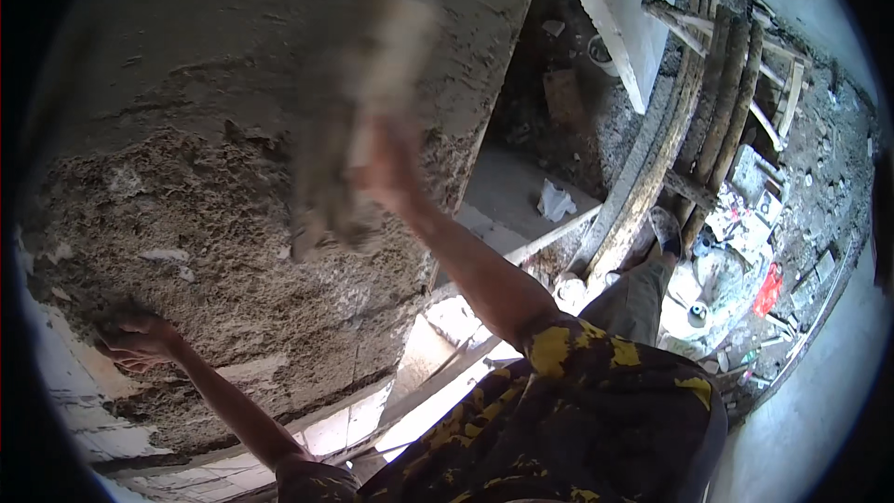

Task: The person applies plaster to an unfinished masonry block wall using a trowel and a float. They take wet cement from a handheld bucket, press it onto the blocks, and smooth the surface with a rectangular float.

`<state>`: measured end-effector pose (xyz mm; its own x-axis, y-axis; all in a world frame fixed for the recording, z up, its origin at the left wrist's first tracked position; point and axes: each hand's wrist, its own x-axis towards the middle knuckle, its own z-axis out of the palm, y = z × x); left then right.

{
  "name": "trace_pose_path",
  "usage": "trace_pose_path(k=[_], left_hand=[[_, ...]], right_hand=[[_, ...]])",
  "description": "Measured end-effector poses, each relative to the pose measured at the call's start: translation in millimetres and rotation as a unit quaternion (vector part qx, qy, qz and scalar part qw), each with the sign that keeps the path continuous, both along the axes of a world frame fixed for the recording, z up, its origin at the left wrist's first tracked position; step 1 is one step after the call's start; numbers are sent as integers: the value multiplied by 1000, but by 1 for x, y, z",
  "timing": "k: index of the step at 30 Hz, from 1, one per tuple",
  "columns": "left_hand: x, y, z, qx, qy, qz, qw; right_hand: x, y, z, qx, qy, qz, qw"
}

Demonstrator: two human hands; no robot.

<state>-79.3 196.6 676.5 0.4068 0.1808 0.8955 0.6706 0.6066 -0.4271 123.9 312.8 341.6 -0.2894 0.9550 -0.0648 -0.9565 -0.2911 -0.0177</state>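
My right hand (389,168) is closed round a long plastering float (321,163), which is smeared by motion in front of the wall. Its pale part (400,42) reaches up over the smooth grey plaster (223,14). Below that, rough brown mortar (233,196) covers the wall, with its lower edge ragged. At the far left my left hand (142,343) is by the rough mortar, fingers apart and partly bent. Dark mortar shows beside its fingers; whether the hand touches the wall I cannot tell.
To the right, a scaffold of long wooden poles (684,140) stands beside the wall opening. My foot (665,228) is by the poles. Rubble and litter cover the floor, with a red wrapper (768,289) among them. A white plastic bag (556,201) lies in the opening.
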Motion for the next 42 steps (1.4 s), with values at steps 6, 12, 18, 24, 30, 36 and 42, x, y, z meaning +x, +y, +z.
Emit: trace_pose_path(k=[6, 12, 18, 24, 30, 36, 42], left_hand=[[-8, -16, 9, -5, -14, 11, 1000], [-38, -21, 27, 23, 0, 28, 999], [-30, -19, 19, 24, 15, 45, 999], [-21, -14, 11, 15, -27, 68, 997], [-1, 0, 8, 3, -13, 8, 1000], [-7, -10, 11, 26, -37, 42, 998], [1, 0, 5, 5, 12, -10, 1000]], right_hand=[[61, 7, 82, 373, -545, -101, 744], [37, 3, -152, 129, -461, -167, 862], [34, -16, -192, 36, -352, -185, 917], [56, 29, 18, 420, -569, -336, 622], [86, 49, 125, 495, -576, -319, 567], [105, 69, -137, 378, -620, -320, 609], [73, 76, -107, 371, -618, -437, 538]])
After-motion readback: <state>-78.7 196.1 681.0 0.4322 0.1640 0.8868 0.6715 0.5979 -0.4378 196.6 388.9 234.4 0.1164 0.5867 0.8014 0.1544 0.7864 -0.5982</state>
